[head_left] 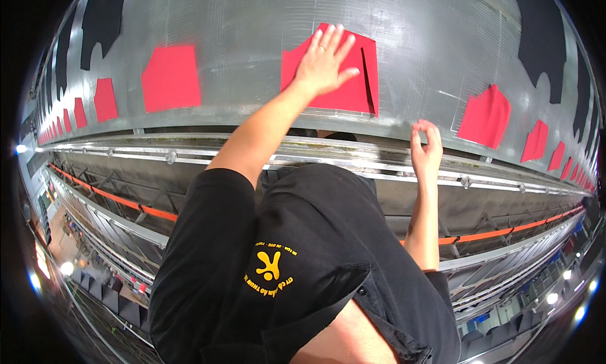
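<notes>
My left hand [325, 59] lies flat, fingers apart, on a red cut fabric piece [353, 89] that rests on a silvery table surface [252, 42]. A thin dark strip [367, 80] runs along the piece's right part. My right hand [426, 146] hovers at the table's near metal edge [353, 152], to the right of and nearer than the red piece. Its fingers are curled with thumb and forefinger meeting, and nothing is visible in them. My black shirt [303, 263] fills the lower middle.
More red pieces [170, 78] [485, 116] lie in a row to either side, curving away along the table. Black cut pieces [536, 35] [101, 17] lie on the far side. Below the edge run metal rails and an orange bar [120, 200].
</notes>
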`<action>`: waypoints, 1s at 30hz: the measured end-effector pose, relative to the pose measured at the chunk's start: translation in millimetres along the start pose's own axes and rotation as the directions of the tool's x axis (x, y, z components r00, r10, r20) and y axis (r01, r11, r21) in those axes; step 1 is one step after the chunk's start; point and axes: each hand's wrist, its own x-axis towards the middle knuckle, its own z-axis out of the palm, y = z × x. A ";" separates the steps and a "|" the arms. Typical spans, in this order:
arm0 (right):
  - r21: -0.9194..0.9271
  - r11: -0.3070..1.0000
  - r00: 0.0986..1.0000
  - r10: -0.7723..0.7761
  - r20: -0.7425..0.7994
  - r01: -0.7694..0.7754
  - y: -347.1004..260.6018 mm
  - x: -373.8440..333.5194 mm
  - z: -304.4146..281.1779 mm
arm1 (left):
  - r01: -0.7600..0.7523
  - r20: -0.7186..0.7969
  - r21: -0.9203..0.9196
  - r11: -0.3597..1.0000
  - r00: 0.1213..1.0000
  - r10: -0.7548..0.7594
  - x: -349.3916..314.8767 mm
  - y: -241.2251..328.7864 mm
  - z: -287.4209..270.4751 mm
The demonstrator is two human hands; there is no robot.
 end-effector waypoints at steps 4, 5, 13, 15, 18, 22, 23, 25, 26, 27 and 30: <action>0.069 0.995 0.996 0.079 -0.050 -0.075 19.1 -54.9 -5.0 | -0.331 -0.063 -0.217 0.918 0.943 0.325 -31.0 74.6 13.4; 0.104 0.992 0.995 0.084 -0.058 -0.078 18.7 -65.7 0.8 | -0.436 -0.023 -0.301 0.848 0.892 0.451 -40.2 90.9 15.0; 0.089 0.994 0.981 0.044 0.187 -0.062 -67.0 -113.4 28.9 | -0.062 -0.068 -0.138 0.988 0.996 0.053 -42.0 21.0 10.5; 0.117 0.986 0.962 0.082 0.262 -0.116 -74.1 -131.7 25.5 | 0.075 -0.125 -0.116 0.990 0.988 -0.089 -52.7 -25.6 10.3; 0.087 0.993 0.961 0.059 0.269 -0.085 -63.1 -149.6 17.4 | 0.111 -0.156 -0.163 0.980 0.978 -0.136 -70.2 -58.4 18.0; 0.018 0.996 0.987 0.084 0.134 -0.088 -49.3 -161.4 -2.2 | 0.231 -0.115 -0.100 0.968 0.964 -0.241 -66.7 -44.1 14.7; 0.047 0.991 0.988 0.124 0.093 -0.129 -48.8 -166.0 -7.3 | 0.274 -0.095 -0.069 0.959 0.955 -0.280 -65.9 -34.4 15.7; 0.062 0.989 0.988 0.125 0.090 -0.131 -40.0 -165.9 -15.3 | 0.231 -0.127 -0.084 0.969 0.962 -0.240 -60.9 -23.7 25.2; 0.071 0.991 0.992 0.107 0.068 -0.112 -35.5 -165.1 -18.5 | 0.206 -0.144 -0.092 0.974 0.965 -0.218 -53.6 -17.5 30.6; 0.083 0.990 0.992 0.110 0.062 -0.115 -31.3 -166.6 -22.9 | 0.197 -0.138 -0.090 0.976 0.968 -0.208 -46.6 -5.7 27.9; 0.103 0.989 0.990 0.098 0.097 -0.107 -15.4 -158.6 -48.9 | 0.219 -0.080 -0.054 0.974 0.972 -0.223 -22.0 33.2 19.9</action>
